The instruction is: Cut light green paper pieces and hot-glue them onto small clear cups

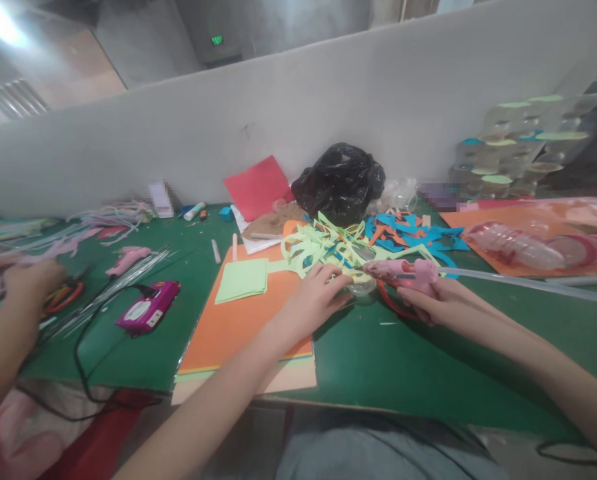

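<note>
A pink hot glue gun [403, 269] is gripped in my right hand [436, 300], its nozzle pointing left and a long pale glue stick [508, 277] running out of its back. Just under the nozzle sits a small clear, rounded plastic piece [364, 289], partly hidden. My left hand [321, 297] has its fingers curled around the left side of that piece. Behind both hands lies a tangled heap of light green paper strips [323, 240]. Left of my hand, a stack of green paper squares [242, 280] rests on orange sheets [248, 333].
A black plastic bag [341, 180] stands behind the strips, with blue and orange scraps [403, 230] beside it. At right are clear plastic bottles [513, 243]. At left lie a purple power box [148, 308], another pink glue gun [128, 260] and a co-worker's hand [33, 280] near scissors [63, 297].
</note>
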Demonstrator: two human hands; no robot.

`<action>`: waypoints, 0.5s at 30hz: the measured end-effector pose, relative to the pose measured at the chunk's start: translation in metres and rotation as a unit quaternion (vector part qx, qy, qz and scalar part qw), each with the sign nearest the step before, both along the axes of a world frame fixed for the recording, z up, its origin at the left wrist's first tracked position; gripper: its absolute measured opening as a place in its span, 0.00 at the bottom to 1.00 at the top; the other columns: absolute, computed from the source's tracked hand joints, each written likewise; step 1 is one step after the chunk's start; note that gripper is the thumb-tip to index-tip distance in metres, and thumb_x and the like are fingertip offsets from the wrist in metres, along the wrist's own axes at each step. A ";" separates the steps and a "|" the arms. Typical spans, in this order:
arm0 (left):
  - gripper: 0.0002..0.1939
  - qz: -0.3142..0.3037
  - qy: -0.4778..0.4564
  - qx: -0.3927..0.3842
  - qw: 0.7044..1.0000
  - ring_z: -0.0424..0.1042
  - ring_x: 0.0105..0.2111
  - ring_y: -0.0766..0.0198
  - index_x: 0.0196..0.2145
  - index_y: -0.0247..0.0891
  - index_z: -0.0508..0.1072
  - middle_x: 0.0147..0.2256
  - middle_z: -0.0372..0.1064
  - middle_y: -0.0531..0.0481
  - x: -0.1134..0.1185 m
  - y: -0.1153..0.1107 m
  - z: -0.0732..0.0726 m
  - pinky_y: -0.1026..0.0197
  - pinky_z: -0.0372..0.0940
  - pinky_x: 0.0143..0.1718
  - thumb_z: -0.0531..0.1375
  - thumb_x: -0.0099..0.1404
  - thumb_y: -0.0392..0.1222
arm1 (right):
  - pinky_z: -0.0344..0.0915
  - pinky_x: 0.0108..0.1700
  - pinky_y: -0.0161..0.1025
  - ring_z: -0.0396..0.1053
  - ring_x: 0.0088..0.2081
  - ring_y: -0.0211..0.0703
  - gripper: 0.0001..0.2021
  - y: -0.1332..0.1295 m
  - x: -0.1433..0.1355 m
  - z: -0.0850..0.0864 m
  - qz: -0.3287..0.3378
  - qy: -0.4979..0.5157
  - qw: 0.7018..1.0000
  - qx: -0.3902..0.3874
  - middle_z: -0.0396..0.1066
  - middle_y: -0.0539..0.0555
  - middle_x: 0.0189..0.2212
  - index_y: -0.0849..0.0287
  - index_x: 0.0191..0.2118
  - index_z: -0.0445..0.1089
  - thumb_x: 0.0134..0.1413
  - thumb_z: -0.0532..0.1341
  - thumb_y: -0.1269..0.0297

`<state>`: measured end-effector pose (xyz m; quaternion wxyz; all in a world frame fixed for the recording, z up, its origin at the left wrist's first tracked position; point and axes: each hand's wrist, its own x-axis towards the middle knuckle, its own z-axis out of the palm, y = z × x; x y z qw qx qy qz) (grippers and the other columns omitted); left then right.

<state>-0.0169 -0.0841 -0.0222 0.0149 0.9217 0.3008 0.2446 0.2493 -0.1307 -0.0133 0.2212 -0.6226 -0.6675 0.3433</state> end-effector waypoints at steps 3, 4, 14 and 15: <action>0.10 0.001 0.002 -0.008 1.000 0.64 0.48 0.56 0.50 0.41 0.69 0.48 0.67 0.45 0.000 -0.001 0.001 0.52 0.67 0.49 0.57 0.72 0.43 | 0.53 0.26 0.39 0.57 0.20 0.37 0.33 0.000 0.002 -0.003 -0.010 0.000 1.000 -0.001 0.60 0.53 0.14 0.58 0.16 0.60 0.57 0.52 0.33; 0.10 0.001 0.003 -0.010 1.000 0.64 0.48 0.56 0.50 0.40 0.69 0.48 0.67 0.44 0.000 -0.001 0.001 0.53 0.67 0.49 0.57 0.72 0.43 | 0.53 0.26 0.39 0.57 0.20 0.37 0.33 0.000 0.002 -0.004 -0.011 0.002 1.000 -0.002 0.61 0.53 0.14 0.58 0.16 0.61 0.57 0.52 0.32; 0.12 -0.006 -0.003 -0.011 1.000 0.65 0.46 0.57 0.51 0.39 0.68 0.45 0.68 0.46 0.001 -0.001 -0.001 0.54 0.67 0.48 0.56 0.72 0.43 | 0.53 0.26 0.38 0.57 0.20 0.37 0.36 0.001 0.003 -0.003 -0.017 -0.016 1.000 -0.001 0.62 0.54 0.15 0.58 0.16 0.62 0.52 0.51 0.27; 0.12 -0.007 -0.001 -0.012 1.000 0.66 0.46 0.57 0.51 0.39 0.68 0.45 0.68 0.46 0.002 0.000 -0.001 0.54 0.68 0.48 0.56 0.73 0.43 | 0.53 0.26 0.38 0.58 0.20 0.37 0.36 0.002 0.003 -0.005 -0.017 -0.014 1.000 0.000 0.62 0.54 0.14 0.58 0.16 0.63 0.53 0.51 0.27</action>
